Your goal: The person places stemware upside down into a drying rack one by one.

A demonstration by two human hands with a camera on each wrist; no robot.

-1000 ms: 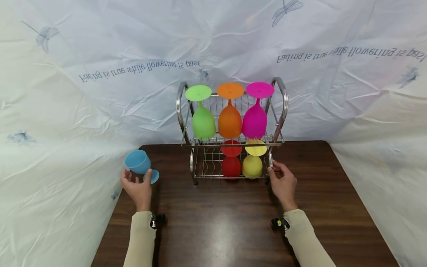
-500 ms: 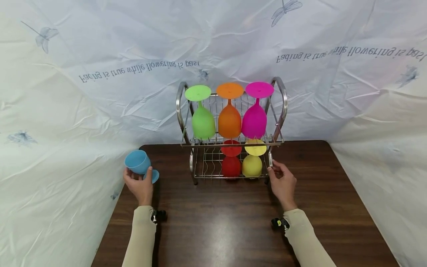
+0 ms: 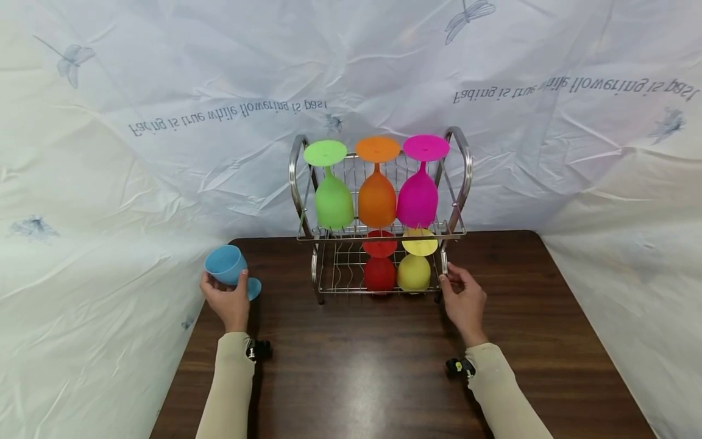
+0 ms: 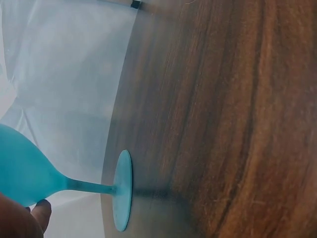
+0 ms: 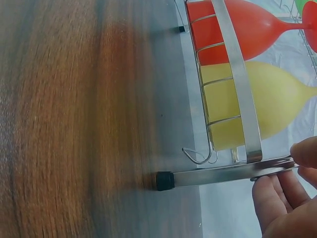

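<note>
At the table's far left corner a blue plastic wine glass (image 3: 225, 265) stands upright on its round foot. My left hand (image 3: 227, 300) grips it around the bowl, thumb on the right side and fingers on the left. The left wrist view shows its stem and foot (image 4: 123, 191) below the fingers. My right hand (image 3: 464, 303) pinches the lower right leg of a two-tier metal dish rack (image 3: 353, 292). In the right wrist view, thumb and fingers lie on either side of that metal leg (image 5: 223, 173).
Upside down on the rack's top tier are green (image 3: 334, 204), orange (image 3: 377, 201) and magenta (image 3: 418, 201) wine glasses. Red (image 3: 379, 274) and yellow (image 3: 414, 272) ones stand inverted below, toward the right. A white printed sheet (image 3: 219, 171) hangs behind the brown table (image 3: 351, 366).
My left hand has moved slightly forward and closed in on the blue wine glass's bowl. The glass stays nearly in place. My right hand stays on the rack's leg.
</note>
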